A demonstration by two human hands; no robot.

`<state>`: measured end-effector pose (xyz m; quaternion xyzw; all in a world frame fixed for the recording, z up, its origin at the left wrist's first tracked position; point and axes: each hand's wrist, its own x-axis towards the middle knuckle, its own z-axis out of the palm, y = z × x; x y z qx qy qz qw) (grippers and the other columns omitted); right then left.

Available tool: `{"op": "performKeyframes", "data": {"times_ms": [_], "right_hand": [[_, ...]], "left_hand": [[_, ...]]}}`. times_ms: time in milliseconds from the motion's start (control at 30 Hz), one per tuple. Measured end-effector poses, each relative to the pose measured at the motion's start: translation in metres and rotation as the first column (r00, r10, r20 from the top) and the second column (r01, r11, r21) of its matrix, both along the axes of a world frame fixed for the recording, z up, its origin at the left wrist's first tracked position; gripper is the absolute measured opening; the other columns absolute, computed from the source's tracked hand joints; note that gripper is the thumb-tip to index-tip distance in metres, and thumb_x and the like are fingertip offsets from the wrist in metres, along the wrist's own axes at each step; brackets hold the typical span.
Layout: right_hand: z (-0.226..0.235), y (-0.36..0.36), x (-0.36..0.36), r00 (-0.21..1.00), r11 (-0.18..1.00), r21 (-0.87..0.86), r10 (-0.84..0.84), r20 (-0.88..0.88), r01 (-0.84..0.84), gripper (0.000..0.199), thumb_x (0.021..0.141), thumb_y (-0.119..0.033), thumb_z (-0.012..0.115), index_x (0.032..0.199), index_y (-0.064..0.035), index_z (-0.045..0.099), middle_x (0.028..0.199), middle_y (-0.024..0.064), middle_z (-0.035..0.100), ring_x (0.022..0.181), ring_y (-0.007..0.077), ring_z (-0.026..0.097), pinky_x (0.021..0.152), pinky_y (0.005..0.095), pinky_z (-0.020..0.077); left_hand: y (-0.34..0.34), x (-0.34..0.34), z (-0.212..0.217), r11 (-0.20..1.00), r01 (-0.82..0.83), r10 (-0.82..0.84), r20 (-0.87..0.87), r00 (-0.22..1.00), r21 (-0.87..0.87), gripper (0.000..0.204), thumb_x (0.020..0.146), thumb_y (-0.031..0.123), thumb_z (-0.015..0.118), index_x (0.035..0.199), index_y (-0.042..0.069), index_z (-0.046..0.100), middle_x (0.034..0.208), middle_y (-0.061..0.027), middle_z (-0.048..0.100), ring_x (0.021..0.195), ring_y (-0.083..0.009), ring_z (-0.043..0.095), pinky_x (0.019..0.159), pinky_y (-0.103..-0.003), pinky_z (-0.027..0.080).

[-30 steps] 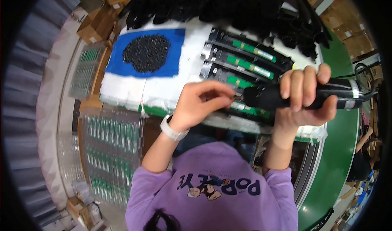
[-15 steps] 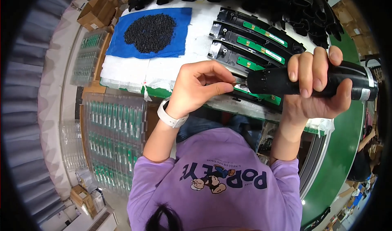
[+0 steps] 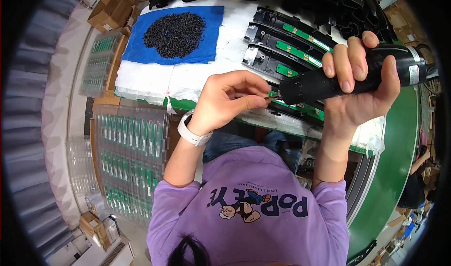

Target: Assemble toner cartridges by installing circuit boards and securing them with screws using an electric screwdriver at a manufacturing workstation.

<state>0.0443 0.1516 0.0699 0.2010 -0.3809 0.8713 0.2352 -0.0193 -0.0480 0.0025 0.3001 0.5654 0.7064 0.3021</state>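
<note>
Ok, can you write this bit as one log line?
right hand: gripping black tool | left hand: at tool's metal tip | nearby: black strips bearing green boards; small black pieces heaped on blue cloth

Two hands (image 3: 224, 100); one screwdriver (image 3: 307, 87); four black strips (image 3: 264, 34); one cloth (image 3: 135, 49)

The left hand (image 3: 225, 99) pinched, thumb toward forefinger — the right hand (image 3: 357, 107) curled, palm upward — both forearms (image 3: 181, 165) reaching forward.
</note>
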Motion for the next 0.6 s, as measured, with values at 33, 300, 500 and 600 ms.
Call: {"op": "performKeyframes", "data": {"times_ms": [33, 300, 500, 600], "right_hand": [[0.0, 0.0, -0.001, 1.0, 1.0, -0.027, 0.004, 0.009, -0.004, 0.035, 0.095, -0.031, 0.041, 0.111, -0.0024, 0.054, 0.067, 0.0022, 0.049, 0.05, 0.0129, 0.045, 0.058, 0.033, 0.043], [-0.007, -0.019, 0.001, 0.983, 0.878, 0.469, -0.156, 0.093, 0.095, 0.041, 0.083, -0.032, 0.062, 0.107, -0.0027, 0.046, 0.06, 0.0001, 0.045, 0.044, 0.01, 0.043, 0.047, 0.0259, 0.037], [-0.015, -0.025, -0.004, 0.979, 0.873, 0.47, -0.189, 0.073, 0.133, 0.035, 0.076, -0.021, 0.071, 0.098, -0.0013, 0.052, 0.064, 0.0019, 0.051, 0.05, 0.0085, 0.047, 0.047, 0.0217, 0.0381], [-0.015, -0.027, -0.007, 0.986, 0.829, 0.549, -0.159, 0.053, 0.104, 0.036, 0.077, -0.023, 0.073, 0.09, -0.003, 0.046, 0.058, 0.0011, 0.046, 0.044, 0.0092, 0.04, 0.041, 0.0228, 0.0342]], "left_hand": [[0.0, 0.0, 0.001, 0.998, -0.027, 0.029, -0.034, 0.999, 0.06, 0.019, 0.078, -0.001, 0.069, 0.097, -0.003, 0.065, 0.094, -0.0079, 0.067, 0.087, -0.0137, 0.064, 0.072, -0.025, 0.052], [-0.035, -0.09, -0.002, 0.307, -0.952, 0.002, -1.0, -0.017, 0.017, 0.036, 0.072, 0.032, 0.076, 0.092, 0.003, 0.068, 0.088, -0.0125, 0.065, 0.087, -0.0291, 0.059, 0.069, -0.039, 0.049], [-0.052, -0.112, -0.008, 0.216, -0.968, -0.119, -0.987, 0.106, -0.13, 0.02, 0.073, 0.027, 0.074, 0.079, 0.008, 0.071, 0.083, -0.0073, 0.064, 0.084, -0.0273, 0.06, 0.068, -0.04, 0.049], [-0.046, -0.115, -0.008, 0.236, -0.963, -0.118, -0.987, 0.105, -0.13, 0.015, 0.075, 0.022, 0.072, 0.079, 0.008, 0.071, 0.082, -0.0081, 0.065, 0.082, -0.028, 0.06, 0.067, -0.04, 0.048]]}}
